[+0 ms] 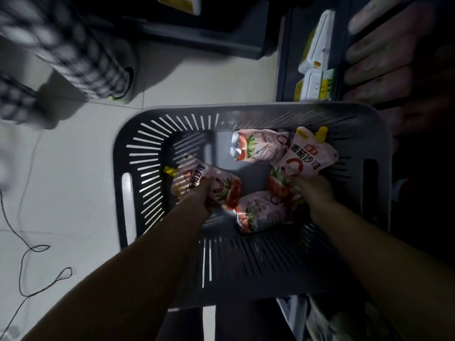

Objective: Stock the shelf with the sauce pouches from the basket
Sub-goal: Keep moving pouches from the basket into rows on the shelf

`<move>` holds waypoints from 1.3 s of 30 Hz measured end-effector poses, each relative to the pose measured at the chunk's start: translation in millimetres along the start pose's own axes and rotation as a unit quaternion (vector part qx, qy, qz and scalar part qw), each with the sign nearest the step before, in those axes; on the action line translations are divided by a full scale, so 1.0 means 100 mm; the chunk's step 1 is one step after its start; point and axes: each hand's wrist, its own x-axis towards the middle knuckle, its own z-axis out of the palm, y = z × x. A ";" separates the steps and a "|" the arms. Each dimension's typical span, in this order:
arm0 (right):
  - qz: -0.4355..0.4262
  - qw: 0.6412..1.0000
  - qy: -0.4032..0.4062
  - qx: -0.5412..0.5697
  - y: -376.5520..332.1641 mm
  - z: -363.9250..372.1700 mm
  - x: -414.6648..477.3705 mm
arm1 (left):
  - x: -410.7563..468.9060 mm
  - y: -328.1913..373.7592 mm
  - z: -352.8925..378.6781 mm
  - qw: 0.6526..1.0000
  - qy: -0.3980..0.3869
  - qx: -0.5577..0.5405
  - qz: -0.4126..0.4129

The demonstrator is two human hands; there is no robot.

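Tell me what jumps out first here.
A grey slotted basket fills the centre of the view, on a pale tiled floor, with tomato sauce pouches inside. The left hand grips a pouch at the basket's left side; the right hand grips a yellow-capped pouch at its right.

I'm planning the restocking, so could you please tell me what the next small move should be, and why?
I would probably lift both hands up out of the grey basket. The left hand grips a tomato sauce pouch and the right hand appears to grip a second pouch, so neither needs regrasping. The shelf stands just beyond the basket's far right corner.
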 end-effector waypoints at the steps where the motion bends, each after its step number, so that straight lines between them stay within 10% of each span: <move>1: 0.020 0.998 0.011 0.052 -0.01 0.03 0.04 | 0.05 -0.02 0.02 0.999 0.005 -0.038 -0.007; 18: -0.084 0.990 -0.012 0.116 0.05 0.04 -0.05 | 0.06 -0.12 -0.01 0.989 0.060 -0.102 0.090; 27: -0.142 0.967 -0.202 0.059 -0.21 -0.39 -0.66 | -0.99 0.00 -0.16 0.970 -0.196 -0.033 0.138; 39: -0.098 0.896 -0.337 0.272 -1.02 -1.14 -1.81 | -2.46 0.47 -0.28 0.902 -0.384 0.054 0.191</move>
